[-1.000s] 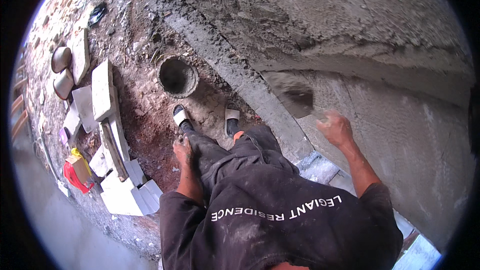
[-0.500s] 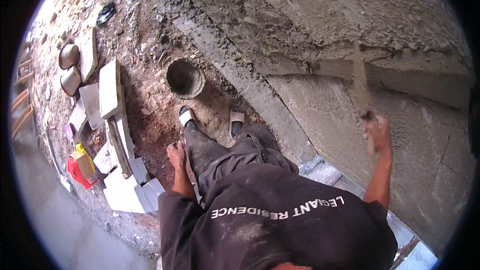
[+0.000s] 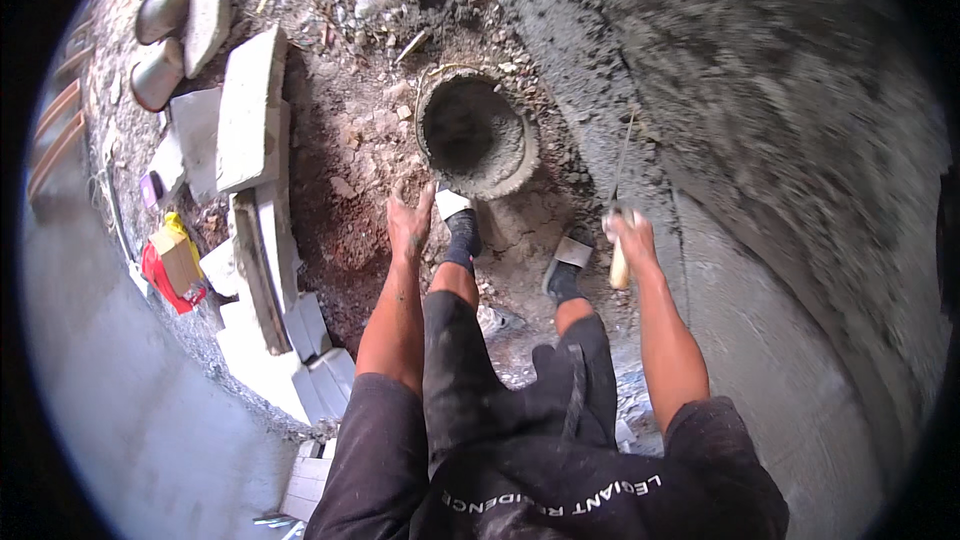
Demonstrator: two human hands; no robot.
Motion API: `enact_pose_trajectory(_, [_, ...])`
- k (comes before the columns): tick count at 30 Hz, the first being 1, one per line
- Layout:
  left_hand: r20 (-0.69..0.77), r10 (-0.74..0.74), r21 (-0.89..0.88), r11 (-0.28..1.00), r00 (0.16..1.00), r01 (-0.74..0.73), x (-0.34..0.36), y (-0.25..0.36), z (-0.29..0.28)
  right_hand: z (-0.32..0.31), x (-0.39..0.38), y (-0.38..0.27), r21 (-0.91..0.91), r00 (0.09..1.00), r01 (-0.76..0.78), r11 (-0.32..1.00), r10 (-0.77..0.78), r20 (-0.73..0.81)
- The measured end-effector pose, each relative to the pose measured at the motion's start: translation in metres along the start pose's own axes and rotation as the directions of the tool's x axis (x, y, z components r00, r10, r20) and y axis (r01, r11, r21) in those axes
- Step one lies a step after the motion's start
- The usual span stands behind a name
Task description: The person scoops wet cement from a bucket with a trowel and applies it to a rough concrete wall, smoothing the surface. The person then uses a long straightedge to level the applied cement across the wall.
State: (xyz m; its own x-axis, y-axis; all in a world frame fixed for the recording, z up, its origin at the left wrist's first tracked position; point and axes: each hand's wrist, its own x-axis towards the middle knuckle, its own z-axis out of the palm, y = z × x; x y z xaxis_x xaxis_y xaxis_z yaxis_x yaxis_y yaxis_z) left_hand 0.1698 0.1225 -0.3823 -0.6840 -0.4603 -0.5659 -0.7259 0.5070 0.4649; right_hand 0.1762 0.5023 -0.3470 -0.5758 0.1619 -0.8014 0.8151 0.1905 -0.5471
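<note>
My right hand is closed round the pale handle of a trowel. Its thin blade is seen nearly edge-on and points away from me, right of the bucket. My left hand is held out with thumb and fingers apart and nothing in it, just short of the bucket's left side. A round mortar-caked bucket stands on the ground ahead of my feet, with grey wet mortar inside. Along the right side rises a wall coated in rough grey mortar, blurred here.
Pale slabs and planks are stacked at the left, near two metal bowls. A red and yellow bag with a carton lies beside white tiles. Rubble and stones cover the ground.
My right hand has brought the trowel from the wall down towards the bucket. My left hand has reached forward from beside my leg, and my view has shifted left.
</note>
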Motion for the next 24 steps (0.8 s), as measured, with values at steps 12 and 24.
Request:
enact_pose_trajectory(12, [0.324,-0.143,-0.174,0.963,0.935,0.207,0.142,-0.01,0.073,0.138,0.207,0.034,0.165,0.974,-0.018,0.986,0.055,-0.222])
enact_pose_trajectory(24, [0.276,-0.149,-0.234,0.948,0.95,0.216,-0.166,0.104,-0.033,-0.037,-0.046,-0.045,-0.543,0.992,0.017,0.84,-0.084,-0.098])
